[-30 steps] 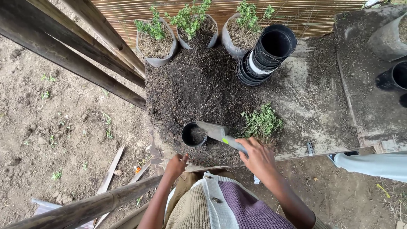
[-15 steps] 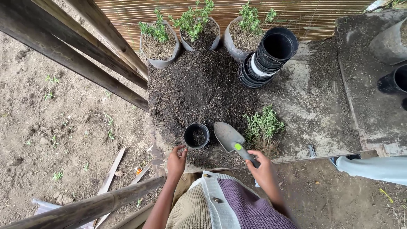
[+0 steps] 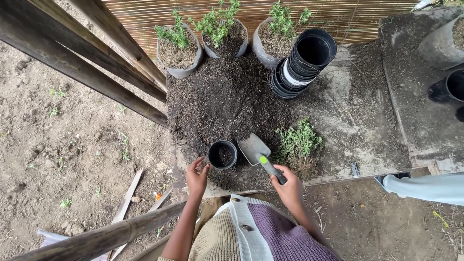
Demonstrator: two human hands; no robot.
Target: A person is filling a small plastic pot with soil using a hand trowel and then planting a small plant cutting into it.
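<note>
Your right hand [image 3: 288, 186] grips the trowel [image 3: 257, 152] by its handle; your open left hand [image 3: 197, 175] touches the small black pot [image 3: 222, 155]. It looks only partly filled, while 3 planted bags [image 3: 178, 46] stand behind the soil heap [image 3: 224, 99].

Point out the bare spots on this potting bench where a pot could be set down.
Freest: the pale bench surface between the stack of black plastic pots and the dark board on the right. Crowded: the dark soil heap, the small black pot, grey metal trowel and loose green seedlings.
</note>
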